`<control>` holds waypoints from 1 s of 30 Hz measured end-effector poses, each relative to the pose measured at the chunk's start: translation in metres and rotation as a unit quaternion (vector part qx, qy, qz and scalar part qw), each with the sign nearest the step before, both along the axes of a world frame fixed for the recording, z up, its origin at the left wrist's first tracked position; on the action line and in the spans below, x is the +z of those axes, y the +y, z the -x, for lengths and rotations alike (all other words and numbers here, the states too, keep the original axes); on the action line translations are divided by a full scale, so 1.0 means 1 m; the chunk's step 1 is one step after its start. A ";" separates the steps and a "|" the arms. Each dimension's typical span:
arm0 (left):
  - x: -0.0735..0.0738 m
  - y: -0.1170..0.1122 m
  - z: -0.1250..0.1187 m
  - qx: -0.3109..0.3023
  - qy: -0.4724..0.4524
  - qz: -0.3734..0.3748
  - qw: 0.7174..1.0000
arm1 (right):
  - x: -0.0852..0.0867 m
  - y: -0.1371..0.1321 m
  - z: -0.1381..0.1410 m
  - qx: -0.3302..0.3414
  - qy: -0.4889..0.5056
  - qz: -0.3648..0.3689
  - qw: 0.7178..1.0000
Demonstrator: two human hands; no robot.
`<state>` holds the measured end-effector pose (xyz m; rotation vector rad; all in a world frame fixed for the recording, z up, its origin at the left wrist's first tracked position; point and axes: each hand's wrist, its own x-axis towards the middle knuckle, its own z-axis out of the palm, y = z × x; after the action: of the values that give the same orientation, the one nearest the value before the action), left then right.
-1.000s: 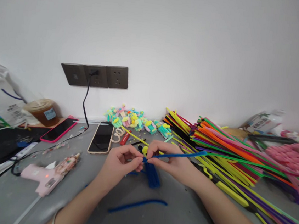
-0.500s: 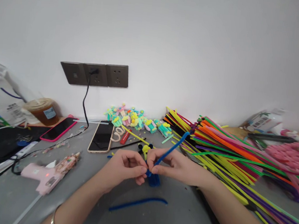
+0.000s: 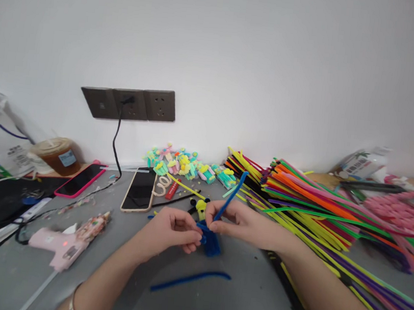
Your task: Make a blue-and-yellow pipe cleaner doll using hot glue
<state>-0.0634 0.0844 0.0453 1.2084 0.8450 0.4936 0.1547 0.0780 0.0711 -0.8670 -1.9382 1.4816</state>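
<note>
Between thumb and finger of my right hand [image 3: 235, 219] is a blue pipe cleaner [image 3: 230, 197], its free end pointing up and away. My left hand [image 3: 175, 230] pinches the other, bent end of it, beside a small blue coil. Just behind and below my fingers lies a folded blue pipe-cleaner piece [image 3: 213, 245], partly covered. A small yellow figure with black round ears [image 3: 200, 207] sits just beyond my hands. Nearer to me, a loose blue pipe cleaner [image 3: 189, 281] lies on the grey table.
Bundled coloured pipe cleaners [image 3: 306, 200] spread over the right side. A pink glue gun [image 3: 60, 245] lies at left, its cord running to the wall socket [image 3: 128, 104]. Two phones, one black-screened phone [image 3: 139, 190] nearer, a drink cup [image 3: 57, 154] and small pastel figures [image 3: 187, 165] stand farther back.
My right hand has drawn slightly up and away from my left, so a stretch of blue pipe cleaner shows between them. Its upper end has shifted left and up.
</note>
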 end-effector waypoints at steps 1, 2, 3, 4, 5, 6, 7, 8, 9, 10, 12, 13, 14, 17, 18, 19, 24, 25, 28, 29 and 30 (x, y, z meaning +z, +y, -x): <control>-0.003 0.000 0.001 -0.025 0.024 0.004 0.999 | 0.000 0.001 -0.002 -0.011 0.011 0.000 1.000; -0.005 0.000 0.002 -0.056 0.047 0.008 0.997 | 0.000 0.002 -0.003 -0.026 0.024 -0.006 0.999; -0.008 0.000 0.002 -0.068 0.061 0.005 0.996 | -0.001 0.004 -0.004 -0.045 0.038 -0.019 0.998; -0.011 0.000 0.003 -0.075 0.073 0.000 0.994 | -0.002 0.005 -0.005 -0.063 0.052 -0.037 0.996; -0.013 0.000 0.003 -0.081 0.080 -0.005 0.993 | -0.004 0.006 -0.005 -0.081 0.065 -0.056 0.993; -0.014 0.000 0.002 -0.081 0.082 -0.010 0.993 | -0.006 0.007 -0.004 -0.096 0.077 -0.074 0.990; -0.014 0.001 0.002 -0.078 0.081 -0.015 0.994 | -0.007 0.007 -0.003 -0.105 0.089 -0.088 0.986; -0.013 0.001 0.002 -0.071 0.076 -0.022 0.994 | -0.009 0.007 -0.001 -0.112 0.099 -0.099 0.984; -0.011 0.001 0.001 -0.059 0.068 -0.033 0.995 | -0.010 0.007 0.001 -0.117 0.105 -0.107 0.982; -0.009 0.001 0.001 -0.042 0.055 -0.048 0.996 | -0.011 0.007 0.003 -0.122 0.110 -0.113 0.980; -0.003 0.000 -0.002 0.002 0.011 -0.082 0.997 | -0.012 0.005 0.008 -0.130 0.115 -0.124 0.977; 0.000 -0.001 -0.003 0.023 -0.019 -0.096 0.995 | -0.012 0.004 0.010 -0.134 0.117 -0.131 0.975; 0.002 -0.003 -0.005 0.044 -0.050 -0.100 0.993 | -0.012 0.003 0.011 -0.137 0.120 -0.138 0.974; 0.003 -0.007 -0.009 0.083 -0.101 -0.082 0.988 | -0.011 0.000 0.015 -0.137 0.122 -0.165 0.969; 0.003 -0.008 -0.010 0.089 -0.107 -0.073 0.988 | -0.010 0.000 0.015 -0.134 0.118 -0.172 0.969; 0.001 -0.009 -0.011 0.097 -0.111 -0.065 0.987 | -0.011 0.000 0.016 -0.129 0.114 -0.176 0.969; -0.003 -0.009 -0.012 0.124 -0.118 -0.045 0.984 | -0.011 -0.001 0.016 -0.112 0.105 -0.157 0.976; -0.003 -0.009 -0.011 0.125 -0.117 -0.044 0.984 | -0.011 -0.001 0.016 -0.111 0.107 -0.147 0.977; -0.001 -0.008 -0.010 0.126 -0.116 -0.045 0.984 | -0.011 -0.002 0.015 -0.115 0.129 -0.084 0.981; 0.000 -0.008 -0.010 0.126 -0.116 -0.047 0.984 | -0.010 -0.002 0.015 -0.117 0.141 -0.056 0.981; 0.000 -0.008 -0.010 0.125 -0.114 -0.051 0.984 | -0.010 -0.001 0.015 -0.120 0.152 -0.028 0.981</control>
<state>-0.0539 0.0759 0.0455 1.1177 0.7849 0.8727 0.1402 0.0769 0.0607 -0.7693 -1.5845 1.3238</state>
